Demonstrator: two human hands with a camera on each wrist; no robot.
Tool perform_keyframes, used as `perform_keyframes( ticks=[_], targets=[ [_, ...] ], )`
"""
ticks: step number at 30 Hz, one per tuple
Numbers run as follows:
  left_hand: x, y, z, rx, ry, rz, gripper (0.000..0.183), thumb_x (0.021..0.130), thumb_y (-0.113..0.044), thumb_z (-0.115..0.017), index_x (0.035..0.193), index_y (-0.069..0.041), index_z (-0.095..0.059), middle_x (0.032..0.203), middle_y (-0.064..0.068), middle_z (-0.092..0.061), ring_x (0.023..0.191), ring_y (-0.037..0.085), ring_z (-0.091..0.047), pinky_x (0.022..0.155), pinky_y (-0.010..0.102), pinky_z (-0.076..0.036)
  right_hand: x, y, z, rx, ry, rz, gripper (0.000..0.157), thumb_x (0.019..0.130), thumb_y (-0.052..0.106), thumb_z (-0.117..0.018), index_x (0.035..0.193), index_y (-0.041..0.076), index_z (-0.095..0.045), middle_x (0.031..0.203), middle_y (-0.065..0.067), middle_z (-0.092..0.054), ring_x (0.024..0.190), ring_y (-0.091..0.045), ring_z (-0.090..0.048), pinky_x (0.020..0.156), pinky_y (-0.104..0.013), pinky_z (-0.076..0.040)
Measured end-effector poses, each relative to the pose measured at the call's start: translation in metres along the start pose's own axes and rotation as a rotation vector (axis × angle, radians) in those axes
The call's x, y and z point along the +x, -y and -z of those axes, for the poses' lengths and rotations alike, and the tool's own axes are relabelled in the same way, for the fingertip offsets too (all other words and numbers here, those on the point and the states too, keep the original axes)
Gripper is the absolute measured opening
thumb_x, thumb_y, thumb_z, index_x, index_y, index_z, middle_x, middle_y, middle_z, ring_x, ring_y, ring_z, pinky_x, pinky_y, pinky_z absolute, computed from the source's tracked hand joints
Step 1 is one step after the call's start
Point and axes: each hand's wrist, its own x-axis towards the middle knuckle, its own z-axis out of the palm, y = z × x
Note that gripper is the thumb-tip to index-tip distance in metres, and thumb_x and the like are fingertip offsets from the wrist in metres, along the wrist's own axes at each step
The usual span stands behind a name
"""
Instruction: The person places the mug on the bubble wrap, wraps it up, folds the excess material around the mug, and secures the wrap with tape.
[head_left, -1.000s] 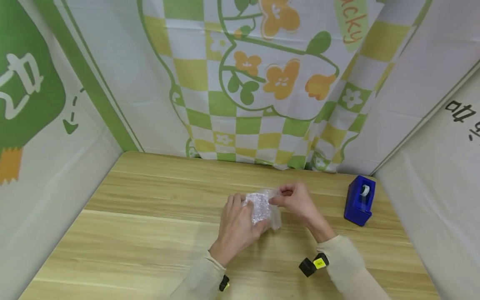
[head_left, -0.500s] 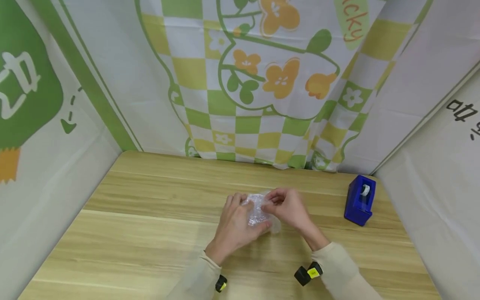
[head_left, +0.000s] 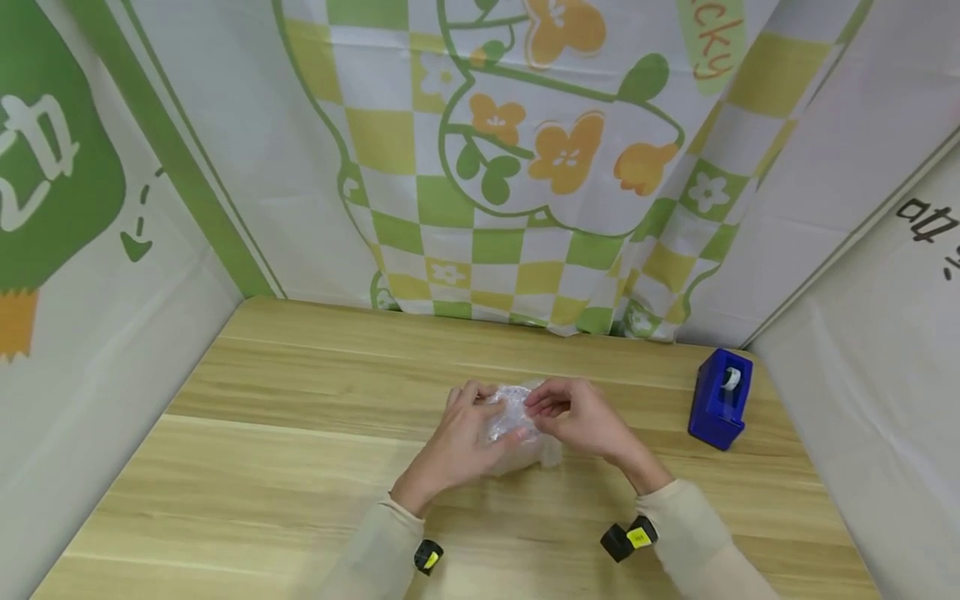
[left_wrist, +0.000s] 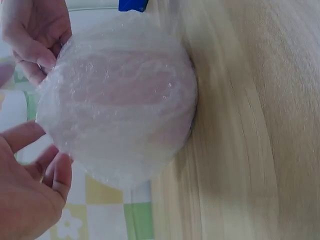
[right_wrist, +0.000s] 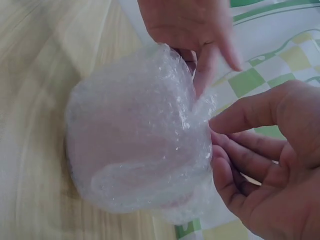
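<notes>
A rounded object wrapped in bubble wrap (head_left: 510, 412) stands on the table between both hands; pinkish colour shows faintly through the layers (left_wrist: 125, 95). What is inside cannot be made out. My left hand (head_left: 457, 437) holds the bundle from the left, fingers bent at its upper edge and thumb lifted off to one side. On the other side, my right hand (head_left: 585, 421) pinches a loose edge of the wrap between thumb and fingers, over the top. Up close in the right wrist view, the gathered film (right_wrist: 200, 135) bunches at those fingertips.
A blue tape dispenser (head_left: 720, 400) with a roll of tape stands at the table's right side. Behind the wooden table (head_left: 300, 375) hangs a green-and-yellow checked cloth (head_left: 517, 275). White panels rise along the left and right sides.
The right hand has moved left over the bundle with the wrap's edge. The left thumb has shifted up across the top, and the bundle appears tilted differently.
</notes>
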Motion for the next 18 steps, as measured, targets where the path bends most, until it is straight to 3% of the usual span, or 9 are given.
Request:
perform_keyframes(
  ticks=[5, 12, 18],
  targets=[
    [0.003, -0.003, -0.004, -0.051, -0.101, 0.031, 0.046, 0.101, -0.033, -0.062, 0.117, 0.01, -0.07, 0.13, 0.018, -0.059, 0.115, 0.033, -0.047, 0.096, 0.049, -0.044, -0.002, -0.007, 0.0, 0.015, 0.016, 0.043, 0.017, 0.088, -0.005, -0.071, 0.103, 0.002, -0.073, 0.098, -0.006, -0.073, 0.089, -0.019, -0.069, 0.081, -0.036, -0.058],
    [0.006, -0.003, -0.016, -0.021, -0.277, 0.035, 0.029, 0.086, -0.014, -0.078, 0.104, 0.009, -0.075, 0.116, 0.018, -0.066, 0.104, 0.034, -0.055, 0.089, 0.047, -0.048, -0.004, -0.01, -0.005, 0.077, -0.033, 0.021, 0.018, 0.086, -0.006, -0.074, 0.102, 0.002, -0.072, 0.097, -0.007, -0.074, 0.089, -0.02, -0.069, 0.08, -0.037, -0.059],
    [0.005, -0.005, -0.022, -0.047, -0.335, 0.055, 0.026, 0.081, -0.006, -0.077, 0.103, 0.009, -0.075, 0.117, 0.018, -0.066, 0.105, 0.035, -0.055, 0.089, 0.047, -0.048, -0.008, -0.01, -0.007, 0.082, -0.058, 0.034, 0.018, 0.088, -0.004, -0.074, 0.104, 0.002, -0.072, 0.096, -0.005, -0.075, 0.089, -0.02, -0.069, 0.082, -0.039, -0.059]
  ],
)
